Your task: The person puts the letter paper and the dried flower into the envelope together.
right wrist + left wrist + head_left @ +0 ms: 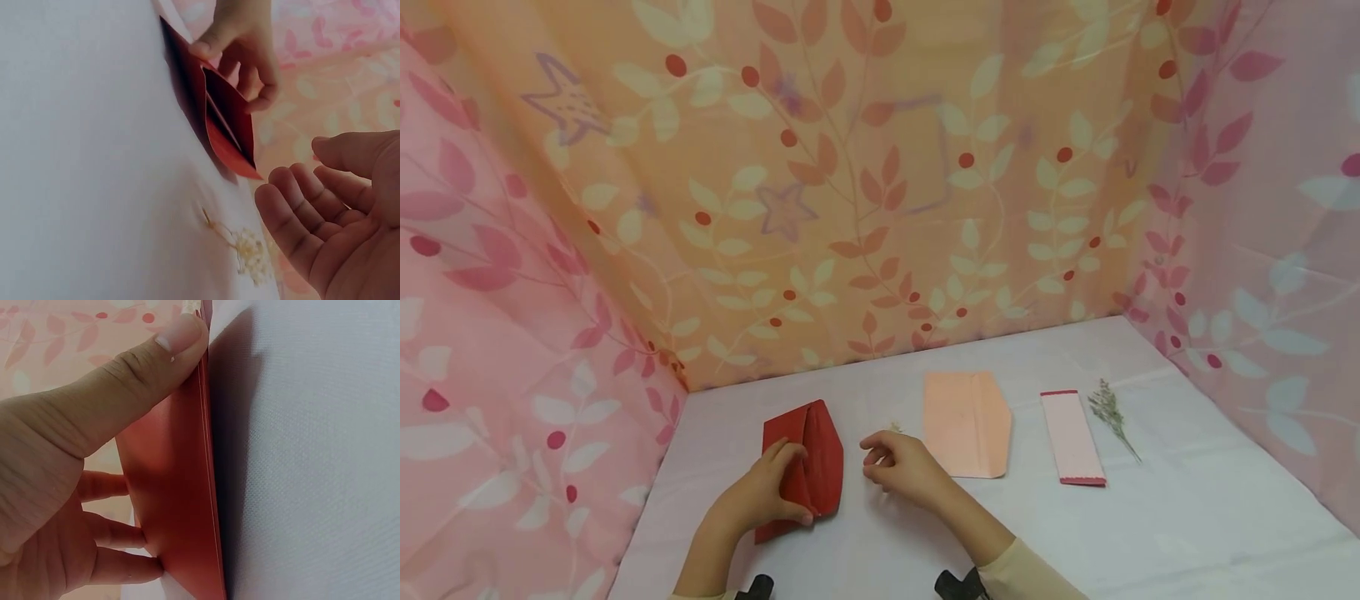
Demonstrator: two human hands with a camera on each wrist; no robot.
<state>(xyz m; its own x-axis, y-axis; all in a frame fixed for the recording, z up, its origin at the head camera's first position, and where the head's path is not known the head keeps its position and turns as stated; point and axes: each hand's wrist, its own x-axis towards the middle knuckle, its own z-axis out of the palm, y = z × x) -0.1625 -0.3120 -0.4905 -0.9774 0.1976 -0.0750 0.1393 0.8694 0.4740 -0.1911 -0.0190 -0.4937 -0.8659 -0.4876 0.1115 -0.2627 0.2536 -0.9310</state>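
Probably we have a light, fairly stiff paper thing in the red envelope (825, 467), apt to crease, so its edges look the safest place to take hold. It sits toward the left of the surface (1187, 525), where our left hand (763, 493) grips it between thumb and fingers. Our right hand (904, 471) holds nothing, its fingers loosely bent and apart from the envelope. Only the right wrist view shows how wide the mouth gapes, plus a whole dried sprig (251, 255) (brittle, we suspect) that the head view mostly hides.
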